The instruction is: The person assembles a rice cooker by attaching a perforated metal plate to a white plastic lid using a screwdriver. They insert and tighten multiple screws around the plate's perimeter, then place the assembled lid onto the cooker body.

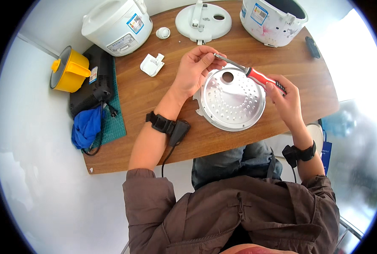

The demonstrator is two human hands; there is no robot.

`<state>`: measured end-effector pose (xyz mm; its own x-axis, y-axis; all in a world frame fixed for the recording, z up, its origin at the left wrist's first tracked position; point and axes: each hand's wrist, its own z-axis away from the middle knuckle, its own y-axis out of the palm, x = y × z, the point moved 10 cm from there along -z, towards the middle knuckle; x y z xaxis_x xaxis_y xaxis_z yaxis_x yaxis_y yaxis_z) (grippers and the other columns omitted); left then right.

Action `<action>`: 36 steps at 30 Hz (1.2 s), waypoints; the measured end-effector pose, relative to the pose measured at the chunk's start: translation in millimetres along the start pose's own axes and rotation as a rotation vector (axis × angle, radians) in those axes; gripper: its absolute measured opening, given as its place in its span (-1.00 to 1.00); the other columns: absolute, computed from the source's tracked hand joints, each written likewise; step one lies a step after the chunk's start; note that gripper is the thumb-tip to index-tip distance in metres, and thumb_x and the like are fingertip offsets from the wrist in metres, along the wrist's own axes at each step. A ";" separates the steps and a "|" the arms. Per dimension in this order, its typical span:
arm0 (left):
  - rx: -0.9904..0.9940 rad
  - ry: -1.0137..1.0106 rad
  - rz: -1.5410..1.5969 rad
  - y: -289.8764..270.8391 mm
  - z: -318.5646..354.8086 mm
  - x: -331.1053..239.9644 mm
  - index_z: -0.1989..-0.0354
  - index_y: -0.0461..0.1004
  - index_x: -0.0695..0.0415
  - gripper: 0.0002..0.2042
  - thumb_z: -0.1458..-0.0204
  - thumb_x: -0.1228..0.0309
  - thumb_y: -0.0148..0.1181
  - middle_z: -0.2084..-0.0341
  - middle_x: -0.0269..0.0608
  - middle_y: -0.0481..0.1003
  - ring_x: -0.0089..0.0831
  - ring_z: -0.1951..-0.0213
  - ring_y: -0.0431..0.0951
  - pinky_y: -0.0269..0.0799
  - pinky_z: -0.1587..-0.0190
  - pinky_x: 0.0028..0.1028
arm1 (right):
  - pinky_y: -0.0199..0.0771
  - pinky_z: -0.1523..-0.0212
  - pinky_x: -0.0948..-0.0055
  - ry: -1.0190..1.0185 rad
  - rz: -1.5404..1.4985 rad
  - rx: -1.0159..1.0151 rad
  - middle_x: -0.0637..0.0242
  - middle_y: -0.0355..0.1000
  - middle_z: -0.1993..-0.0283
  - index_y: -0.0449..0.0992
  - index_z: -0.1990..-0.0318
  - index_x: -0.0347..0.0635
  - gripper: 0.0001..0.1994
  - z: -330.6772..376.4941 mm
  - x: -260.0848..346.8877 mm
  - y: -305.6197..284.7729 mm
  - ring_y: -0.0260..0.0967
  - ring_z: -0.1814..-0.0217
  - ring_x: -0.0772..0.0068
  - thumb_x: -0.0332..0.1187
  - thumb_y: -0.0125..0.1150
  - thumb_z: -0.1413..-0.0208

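Near the table's (154, 139) front edge, the right hand (286, 98) grips a red-handled screwdriver (250, 72) while the left hand's (194, 70) fingers pinch its tip above a perforated metal plate (233, 103).

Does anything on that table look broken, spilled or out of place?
Nothing spilled or visibly broken. The right-hand rice cooker stands open; a white lid and small white parts lie loose on the table, and the perforated metal plate lies between the hands.
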<state>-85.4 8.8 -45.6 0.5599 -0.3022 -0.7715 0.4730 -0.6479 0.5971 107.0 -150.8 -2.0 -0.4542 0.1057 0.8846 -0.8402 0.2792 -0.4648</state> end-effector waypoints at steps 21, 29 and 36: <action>0.017 0.033 -0.492 16.2 0.5 -17.6 0.06 0.58 0.27 -0.86 -0.30 0.50 0.19 0.25 -0.09 0.67 -0.37 0.17 0.70 0.65 0.05 -0.41 | 0.46 0.36 0.60 0.027 0.050 -0.052 0.40 0.56 0.35 0.62 -0.02 -0.29 -0.61 7.3 0.7 -23.1 0.41 0.40 0.66 -0.12 0.37 -0.26; 0.038 -0.004 -0.757 20.4 5.1 -33.6 0.07 0.59 0.31 -0.87 -0.27 0.55 0.22 0.23 -0.12 0.68 -0.39 0.15 0.71 0.66 0.05 -0.47 | 0.38 0.47 0.71 -0.012 0.093 -0.058 0.43 0.56 0.35 0.59 -0.03 -0.24 -0.59 4.8 12.8 -23.8 0.45 0.36 0.75 -0.07 0.36 -0.25; 0.011 0.061 -1.326 26.2 32.4 -52.7 0.15 0.68 0.21 -0.86 -0.15 0.48 0.34 0.27 -0.24 0.69 -0.50 0.27 0.66 0.60 0.16 -0.50 | 0.55 0.36 0.56 -0.188 0.323 0.079 0.35 0.65 0.19 0.56 -0.03 -0.18 -0.59 -16.1 75.2 -13.4 0.58 0.26 0.63 -0.09 0.44 -0.19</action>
<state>-124.5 -14.9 3.6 -0.2887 0.5908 -0.7534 0.6760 -0.4314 -0.5974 88.9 -131.2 71.4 -0.7400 -0.0030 0.6726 -0.6614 0.1850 -0.7269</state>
